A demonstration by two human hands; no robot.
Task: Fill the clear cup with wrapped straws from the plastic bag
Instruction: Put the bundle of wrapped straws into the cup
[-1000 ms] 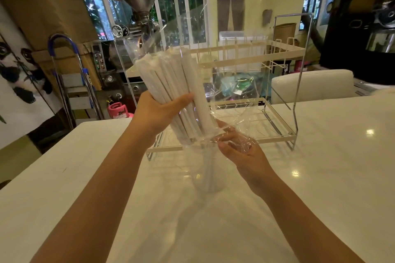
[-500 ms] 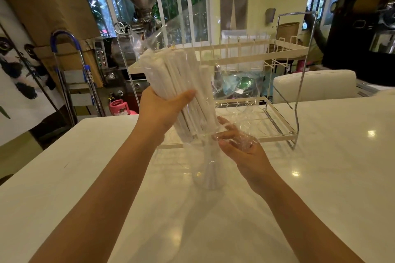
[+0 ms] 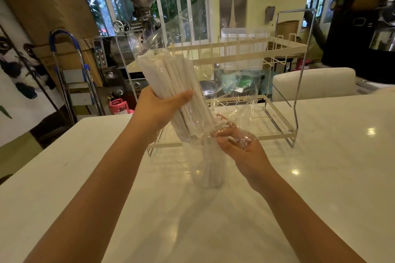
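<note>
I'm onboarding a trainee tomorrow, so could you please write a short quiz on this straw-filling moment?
1. True or false: the clear cup stands on the white table.
2. Which hand holds the bundle of wrapped straws?
3. The rack behind the cup is: A) stacked with plates, B) bare of dishes, C) lying on its side.

Key
1. True; it stands upright in front of the rack.
2. The left hand, wrapped round the plastic bag; the right hand pinches the bag's lower end at the cup's mouth.
3. B.
</note>
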